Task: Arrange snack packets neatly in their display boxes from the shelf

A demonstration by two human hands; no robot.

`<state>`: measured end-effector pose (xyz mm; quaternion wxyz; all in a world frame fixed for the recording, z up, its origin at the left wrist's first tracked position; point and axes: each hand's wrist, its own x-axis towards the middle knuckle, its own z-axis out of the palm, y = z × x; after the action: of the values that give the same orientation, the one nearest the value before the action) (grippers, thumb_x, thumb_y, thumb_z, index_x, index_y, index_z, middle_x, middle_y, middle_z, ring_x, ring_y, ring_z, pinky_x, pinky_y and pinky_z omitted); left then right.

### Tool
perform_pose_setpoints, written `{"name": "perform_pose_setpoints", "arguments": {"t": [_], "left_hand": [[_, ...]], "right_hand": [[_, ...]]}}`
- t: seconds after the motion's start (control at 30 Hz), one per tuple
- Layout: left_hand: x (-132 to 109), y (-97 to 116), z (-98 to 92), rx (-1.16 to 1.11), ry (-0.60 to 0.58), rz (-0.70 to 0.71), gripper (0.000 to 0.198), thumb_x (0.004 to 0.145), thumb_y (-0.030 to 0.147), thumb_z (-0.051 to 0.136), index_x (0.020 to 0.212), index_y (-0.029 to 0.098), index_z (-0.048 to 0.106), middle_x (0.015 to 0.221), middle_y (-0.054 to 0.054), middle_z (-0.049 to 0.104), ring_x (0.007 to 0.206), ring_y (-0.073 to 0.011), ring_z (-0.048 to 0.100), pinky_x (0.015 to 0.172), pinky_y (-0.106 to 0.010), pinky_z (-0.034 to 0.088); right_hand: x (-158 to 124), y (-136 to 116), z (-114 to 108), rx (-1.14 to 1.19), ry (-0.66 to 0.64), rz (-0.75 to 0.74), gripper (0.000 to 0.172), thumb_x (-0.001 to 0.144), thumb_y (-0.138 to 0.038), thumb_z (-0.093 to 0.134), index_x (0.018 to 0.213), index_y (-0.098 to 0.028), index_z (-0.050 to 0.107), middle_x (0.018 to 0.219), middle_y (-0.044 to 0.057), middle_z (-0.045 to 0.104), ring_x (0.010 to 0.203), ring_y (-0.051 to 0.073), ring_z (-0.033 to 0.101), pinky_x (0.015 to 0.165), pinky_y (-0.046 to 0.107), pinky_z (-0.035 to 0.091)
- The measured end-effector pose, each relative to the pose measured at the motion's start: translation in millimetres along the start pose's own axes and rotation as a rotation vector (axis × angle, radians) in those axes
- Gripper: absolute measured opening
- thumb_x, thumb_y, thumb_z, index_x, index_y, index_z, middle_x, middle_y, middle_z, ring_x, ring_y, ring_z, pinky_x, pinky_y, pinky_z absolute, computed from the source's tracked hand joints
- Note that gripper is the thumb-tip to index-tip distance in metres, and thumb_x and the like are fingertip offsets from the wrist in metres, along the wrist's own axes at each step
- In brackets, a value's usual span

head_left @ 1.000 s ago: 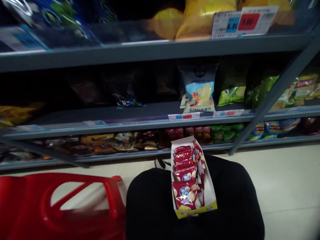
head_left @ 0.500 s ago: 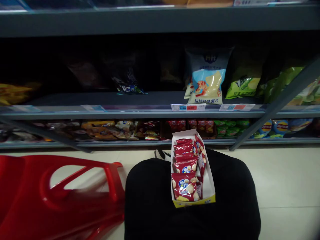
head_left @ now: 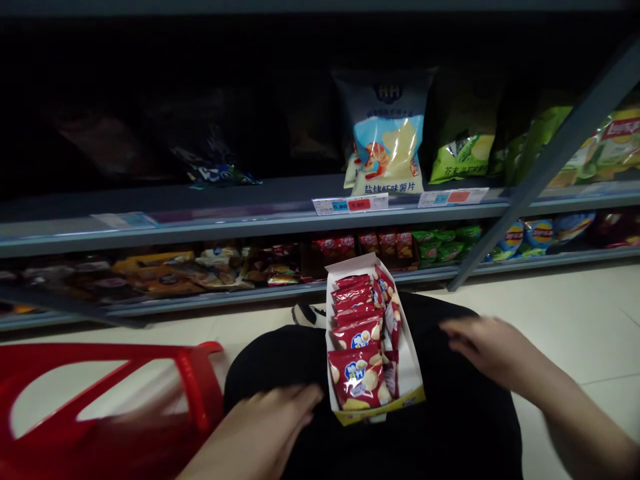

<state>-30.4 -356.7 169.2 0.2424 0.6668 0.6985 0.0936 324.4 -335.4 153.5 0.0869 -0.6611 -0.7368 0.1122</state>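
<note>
An open white-and-yellow carton (head_left: 413, 363) rests on my black-clad lap, tilted slightly to the left. Several red snack packets (head_left: 357, 377) stand in a row inside it, with more along its right side. My left hand (head_left: 280, 417) is just left of the carton, over the thigh, its fingers stretched towards the carton's lower left edge and slightly blurred. To the right, apart from the carton, my right hand (head_left: 483, 347) hangs above the other knee. Its fingers are blurred but look loosely extended, with nothing visible in them.
A red plastic stool or basket-like piece (head_left: 195, 387) stands at the left. Ahead, a grey shelf (head_left: 280, 207) bears a blue-and-cream chip bag (head_left: 387, 137) and green bags (head_left: 463, 153). Small red packets (head_left: 383, 245) line the low shelf. A slanted grey post (head_left: 505, 223) crosses at right.
Both my hands have come into view, one on each side of the carton. The view has tilted and shifted, so the shelf and carton sit further left. The packets look unmoved.
</note>
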Motion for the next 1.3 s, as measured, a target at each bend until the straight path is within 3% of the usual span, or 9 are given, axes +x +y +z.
{"name": "perform_pose_setpoints", "arguments": {"t": [0.13,0.27,0.37,0.47,0.53,0.6,0.9,1.17,1.3], "left_hand": [[73.5,47.3,27.6,-0.069,-0.113,0.257,0.02,0.092,0.026,0.052,0.101,0.028,0.07,0.103,0.001,0.07,0.098,-0.0174,0.064,0.09,-0.028,0.048],[112.9,44.9,57.8,-0.015,0.107,0.276,0.029,0.094,0.022,0.039,0.107,0.018,0.065,0.116,-0.009,0.064,0.109,-0.0243,0.059,0.093,-0.035,0.047],[130.5,13.8,70.8,-0.004,0.151,0.068,0.033,0.095,0.031,0.041,0.118,0.013,0.057,0.117,-0.015,0.062,0.106,-0.0268,0.061,0.087,-0.036,0.048],[144.4,-9.0,76.5,0.014,-0.042,-0.116,0.037,0.094,0.037,0.044,0.114,0.009,0.058,0.097,-0.015,0.069,0.091,-0.0284,0.067,0.074,-0.034,0.048],[146.7,-12.6,77.0,0.027,-0.166,-0.076,0.03,0.095,0.032,0.043,0.101,0.012,0.064,0.088,-0.013,0.072,0.084,-0.0264,0.068,0.069,-0.031,0.045],[141.6,-9.6,74.1,0.046,-0.157,-0.032,0.029,0.095,0.028,0.041,0.09,0.016,0.067,0.086,-0.012,0.073,0.082,-0.0245,0.068,0.066,-0.028,0.042],[130.4,8.8,69.6,-0.058,0.307,-0.108,0.032,0.094,0.04,0.046,0.094,0.024,0.073,0.065,-0.004,0.069,0.061,-0.0179,0.063,0.056,-0.023,0.033],[125.9,1.5,71.5,-0.148,0.192,-0.02,0.034,0.093,0.045,0.047,0.088,0.024,0.073,0.067,-0.002,0.072,0.061,-0.0175,0.065,0.057,-0.023,0.036],[118.3,3.8,66.2,-0.078,0.018,0.023,0.035,0.094,0.041,0.044,0.08,0.021,0.069,0.068,-0.003,0.072,0.065,-0.0192,0.067,0.057,-0.024,0.035]], "right_hand": [[102.8,-65.7,-1.2,0.02,0.03,0.125,0.025,0.092,-0.032,0.052,0.1,-0.021,0.073,0.093,0.01,0.073,0.093,0.025,0.068,0.079,0.032,0.046],[142.5,-72.8,46.0,-0.011,-0.094,0.298,0.046,0.095,-0.046,0.043,0.1,-0.01,0.071,0.098,0.021,0.071,0.092,0.029,0.068,0.073,0.033,0.044],[140.6,-52.4,76.1,0.032,-0.212,0.255,0.05,0.1,-0.04,0.032,0.088,-0.012,0.071,0.092,0.017,0.072,0.088,0.024,0.068,0.07,0.028,0.041],[136.5,-39.4,81.3,0.053,-0.236,0.142,0.041,0.099,-0.032,0.035,0.084,-0.016,0.069,0.087,0.011,0.074,0.084,0.02,0.068,0.066,0.026,0.037],[132.9,-38.1,75.5,0.035,-0.205,0.048,0.034,0.098,-0.027,0.038,0.083,-0.016,0.068,0.086,0.01,0.073,0.082,0.02,0.067,0.065,0.027,0.035],[127.5,-39.7,68.4,0.033,-0.149,0.007,0.034,0.098,-0.024,0.037,0.083,-0.016,0.066,0.083,0.009,0.073,0.078,0.02,0.067,0.065,0.027,0.034],[132.1,-37.2,72.9,0.094,0.165,0.126,0.033,0.098,-0.025,0.033,0.088,-0.016,0.064,0.076,0.01,0.072,0.07,0.023,0.067,0.061,0.028,0.033],[119.8,-36.3,62.1,0.015,0.012,0.155,0.032,0.099,-0.025,0.034,0.089,-0.017,0.063,0.08,0.01,0.073,0.073,0.023,0.067,0.061,0.029,0.032],[112.6,-28.4,54.3,0.006,-0.06,0.103,0.03,0.098,-0.023,0.036,0.088,-0.017,0.064,0.085,0.01,0.074,0.077,0.022,0.067,0.063,0.028,0.032]]}}
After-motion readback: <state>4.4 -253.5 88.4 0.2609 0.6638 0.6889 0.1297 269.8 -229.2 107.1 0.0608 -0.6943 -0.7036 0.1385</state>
